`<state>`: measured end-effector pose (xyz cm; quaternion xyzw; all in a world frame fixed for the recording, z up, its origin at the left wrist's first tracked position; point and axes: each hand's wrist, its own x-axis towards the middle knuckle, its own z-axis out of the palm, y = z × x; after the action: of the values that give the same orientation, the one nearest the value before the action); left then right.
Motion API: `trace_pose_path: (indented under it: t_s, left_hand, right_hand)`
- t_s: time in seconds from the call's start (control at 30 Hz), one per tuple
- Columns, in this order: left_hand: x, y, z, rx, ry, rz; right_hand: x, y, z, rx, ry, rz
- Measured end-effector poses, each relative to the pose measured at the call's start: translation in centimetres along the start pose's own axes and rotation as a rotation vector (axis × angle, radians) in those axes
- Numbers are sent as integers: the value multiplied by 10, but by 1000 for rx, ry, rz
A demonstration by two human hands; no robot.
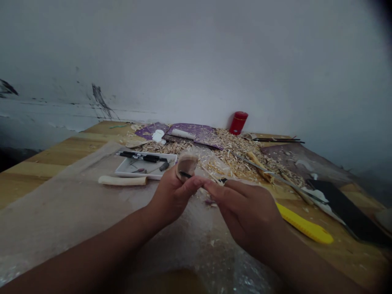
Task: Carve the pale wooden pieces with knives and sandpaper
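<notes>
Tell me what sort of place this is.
Most likely a woodworking bench against a wall: loose wood shavings are heaped across the wooden tabletop, and a pale carved-looking wooden piece lies beside a white tray.

Left of the left hand (pixel 171 195), the plastic sheet (pixel 73 204) leaves a low open path, until the pale wooden stick (pixel 122 181) and the white tray (pixel 125 167) just behind it stand in the way. Straight beyond, heaped wood shavings (pixel 231 149) obstruct a low reach; beside the right hand (pixel 249 206), a yellow handle (pixel 306 224) and flat black slab (pixel 352 210) narrow the passage.
</notes>
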<state>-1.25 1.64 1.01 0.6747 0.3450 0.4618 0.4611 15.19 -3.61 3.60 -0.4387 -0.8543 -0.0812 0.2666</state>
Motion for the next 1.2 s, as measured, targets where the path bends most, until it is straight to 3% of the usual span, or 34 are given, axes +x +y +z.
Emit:
trace_pose_path:
  t_s: [0.23, 0.53, 0.7, 0.9, 1.2]
  left_hand:
    - [0, -5, 2, -117, 5, -57]
    - [2, -11, 7, -393, -61, -231]
    - [4, -11, 3, -320, -65, -213]
    - [4, -7, 0, -130, -61, -96]
    - [1, -1, 5, -2, -42, -8]
  right_hand:
    - [-1, -3, 9, 101, 98, 18]
    - [3, -3, 14, 321, 91, 131]
    - [1, 3, 4, 216, 54, 110]
    - [-2, 5, -8, 159, -32, 93]
    - [-2, 3, -7, 140, -20, 68]
